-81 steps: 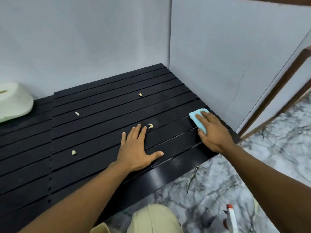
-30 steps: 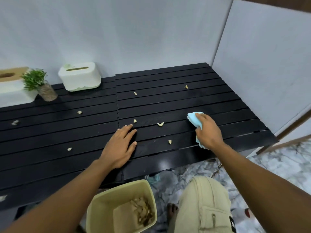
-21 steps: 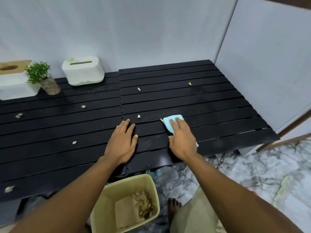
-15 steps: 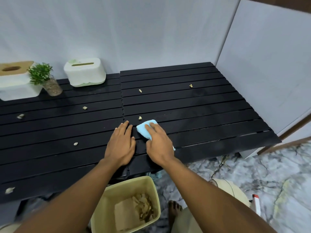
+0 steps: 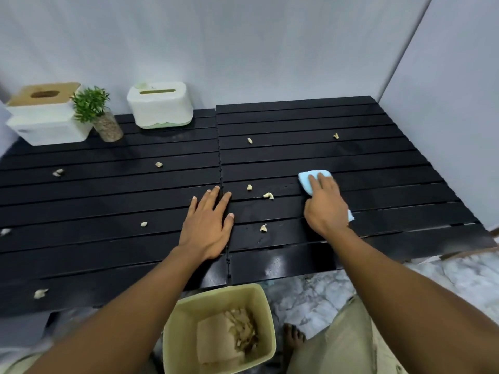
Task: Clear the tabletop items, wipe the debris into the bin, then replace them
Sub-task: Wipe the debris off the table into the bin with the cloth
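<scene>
My right hand point(image 5: 325, 207) presses a light blue cloth point(image 5: 310, 179) flat on the black slatted tabletop point(image 5: 378, 163), right of centre. My left hand point(image 5: 208, 228) lies flat, fingers spread, on the middle of the table and holds nothing. Several pale debris crumbs lie scattered on the slats; the nearest crumbs point(image 5: 268, 195) sit between my two hands. A beige bin point(image 5: 186, 317) with debris inside stands on the floor below the table's front edge.
At the back left stand a white tissue box with a wooden lid point(image 5: 44, 117), a small potted plant point(image 5: 104, 117) and a white-green tissue box point(image 5: 160, 107). White walls close the back and right. Marble floor point(image 5: 459, 279) lies at lower right.
My right hand with the cloth swept left until it reached my left hand, then moved back to the right and further from me. My left hand stayed in place.
</scene>
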Motion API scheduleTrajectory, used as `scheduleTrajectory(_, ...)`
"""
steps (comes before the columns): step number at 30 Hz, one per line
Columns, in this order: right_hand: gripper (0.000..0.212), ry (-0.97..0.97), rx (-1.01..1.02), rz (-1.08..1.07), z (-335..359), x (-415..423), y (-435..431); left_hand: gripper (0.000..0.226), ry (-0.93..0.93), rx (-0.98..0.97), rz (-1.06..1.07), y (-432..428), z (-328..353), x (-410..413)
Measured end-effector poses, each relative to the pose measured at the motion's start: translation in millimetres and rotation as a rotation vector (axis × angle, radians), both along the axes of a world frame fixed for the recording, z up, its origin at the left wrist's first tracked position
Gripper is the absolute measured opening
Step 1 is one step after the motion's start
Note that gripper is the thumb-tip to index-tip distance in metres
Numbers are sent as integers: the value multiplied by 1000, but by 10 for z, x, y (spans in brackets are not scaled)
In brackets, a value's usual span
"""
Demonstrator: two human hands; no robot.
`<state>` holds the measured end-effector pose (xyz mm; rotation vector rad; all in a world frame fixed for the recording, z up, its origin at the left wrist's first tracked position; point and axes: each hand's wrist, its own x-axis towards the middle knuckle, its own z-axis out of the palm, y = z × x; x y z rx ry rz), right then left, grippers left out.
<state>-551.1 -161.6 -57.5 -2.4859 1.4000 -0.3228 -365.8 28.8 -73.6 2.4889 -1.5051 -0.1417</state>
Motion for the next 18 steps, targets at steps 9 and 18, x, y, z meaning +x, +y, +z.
scheduleTrajectory(9, 64, -149, 137, 405, 44, 671, 817, 57, -27, 28, -21, 62, 12, 159)
scheduleTrajectory(18, 56, -261, 63, 106, 175, 488, 201, 58, -11, 44, 21, 297, -12, 375)
